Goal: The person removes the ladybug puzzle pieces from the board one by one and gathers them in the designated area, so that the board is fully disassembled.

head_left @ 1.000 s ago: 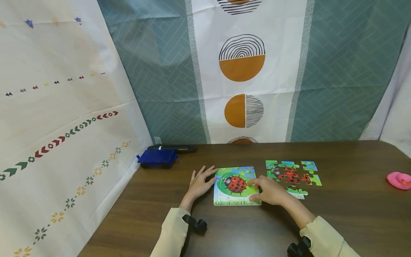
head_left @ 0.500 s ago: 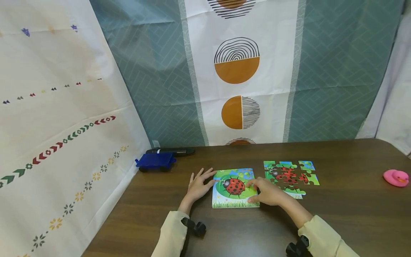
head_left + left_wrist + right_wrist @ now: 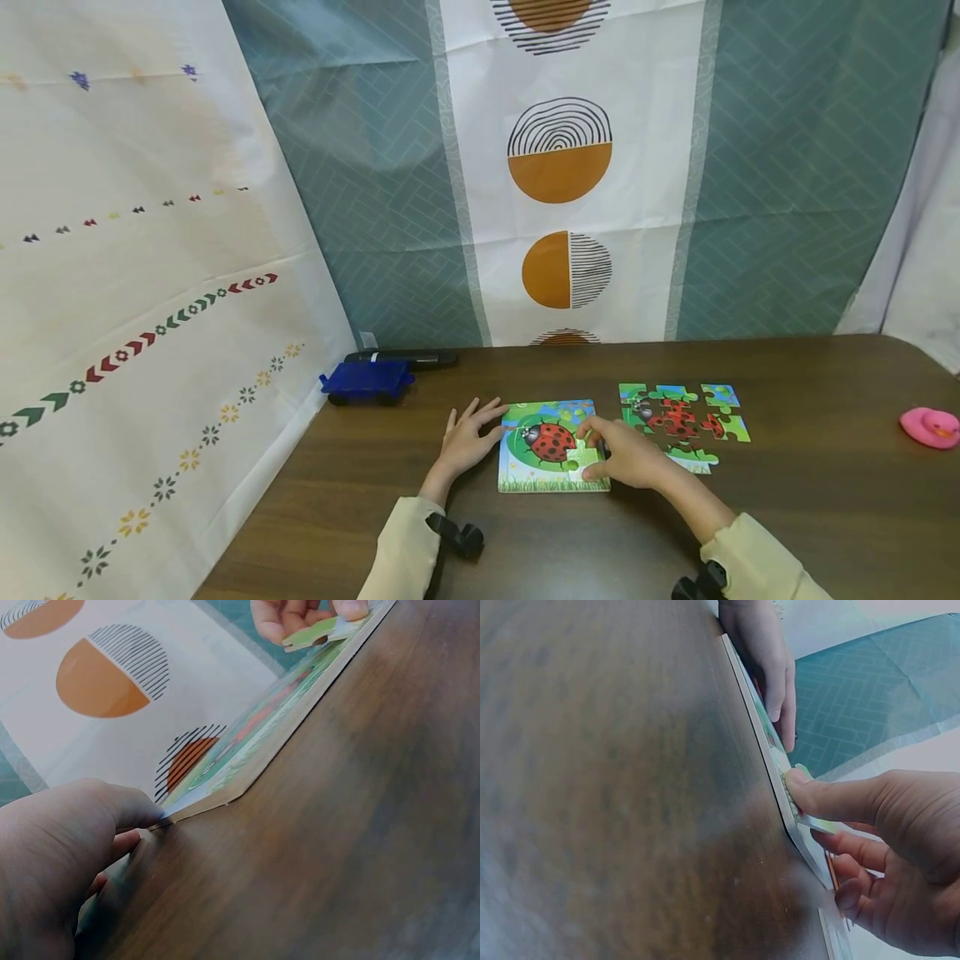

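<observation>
A square ladybug puzzle board point(image 3: 542, 475) lies flat on the dark wooden table point(image 3: 810, 500). My right hand point(image 3: 596, 452) pinches a light green puzzle piece point(image 3: 579, 458) between thumb and fingers over the board's lower right corner. The right wrist view shows the thumb point(image 3: 821, 796) on top of that piece point(image 3: 817, 823), raised off the board edge point(image 3: 759, 739). My left hand point(image 3: 467, 433) lies with fingers spread, touching the board's left edge. In the left wrist view the left hand point(image 3: 71, 847) meets the board's corner point(image 3: 202, 802), and the lifted piece point(image 3: 319, 631) shows at the far end.
Several loose ladybug pieces point(image 3: 682, 417) lie grouped just right of the board. A pink rubber duck point(image 3: 930, 427) sits at the far right. A blue toy wagon point(image 3: 366, 382) and a black pen point(image 3: 401, 358) rest at the back left by the hanging cloths.
My right hand, which rested on the board, now holds a green piece lifted from its lower right part. The left hand has stayed at the left edge.
</observation>
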A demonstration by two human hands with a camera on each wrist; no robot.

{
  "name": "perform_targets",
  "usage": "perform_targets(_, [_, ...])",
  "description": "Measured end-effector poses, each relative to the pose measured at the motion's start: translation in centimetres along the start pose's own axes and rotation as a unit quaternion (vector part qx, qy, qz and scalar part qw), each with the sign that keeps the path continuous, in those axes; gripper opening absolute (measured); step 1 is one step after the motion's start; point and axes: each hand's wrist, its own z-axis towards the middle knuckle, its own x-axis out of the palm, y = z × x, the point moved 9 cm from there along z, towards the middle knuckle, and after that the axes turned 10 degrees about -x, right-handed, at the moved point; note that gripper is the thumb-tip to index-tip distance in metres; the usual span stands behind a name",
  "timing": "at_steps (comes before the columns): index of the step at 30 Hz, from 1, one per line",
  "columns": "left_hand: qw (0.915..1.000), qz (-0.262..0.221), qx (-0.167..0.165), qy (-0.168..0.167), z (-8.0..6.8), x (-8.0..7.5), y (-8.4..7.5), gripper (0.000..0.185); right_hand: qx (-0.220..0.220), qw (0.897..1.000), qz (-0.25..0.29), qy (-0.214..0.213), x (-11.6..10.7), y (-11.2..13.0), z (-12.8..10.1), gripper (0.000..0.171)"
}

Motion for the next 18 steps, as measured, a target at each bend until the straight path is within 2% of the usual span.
perform_targets(2, [1.0, -0.001, 0.0, -0.001, 0.01, -0.01, 0.0, 0.043, 0.0, 1.0, 0.001, -0.001, -0.01, -0.05, -0.08, 0.044])
perform_targets(9, [0.9993, 0.007, -0.033, 0.016, 0.48, 0.52, 0.66, 0.042, -0.027, 1.0, 0.011, 0.002, -0.11, -0.07, -0.48, 0.04])
perform_targets(18, [0.9992, 0.012, -0.037, 0.013, 0.45, 0.26, 0.63, 0.042, -0.035, 0.998, 0.05, -0.028, -0.82, -0.89, -0.59, 0.029])
